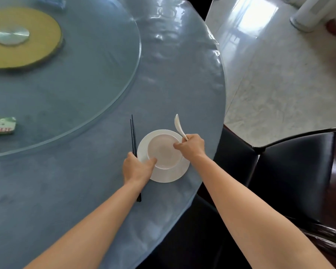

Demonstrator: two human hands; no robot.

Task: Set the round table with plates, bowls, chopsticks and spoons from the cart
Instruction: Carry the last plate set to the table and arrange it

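Head view: near the worktop's [76,191] right edge a white bowl [164,151] sits on a white plate [169,175]. The left hand [137,167] grips black chopsticks [133,133] beside the plate, thumb on the bowl's rim; the right hand [191,147] clasps a white spoon [178,126].

Large clear glass turntable [105,98], round, over blue cloth; yellow-green disc [37,47] beneath its centre, silver metal hub [11,34] in the middle; green-and-white printed packet [1,125] lying on the glass, near its edge; dark padded chairs [291,171] with glossy frames; pale marbled floor tiles [279,84], sunlit; white cylindrical stand [308,14], far corner.
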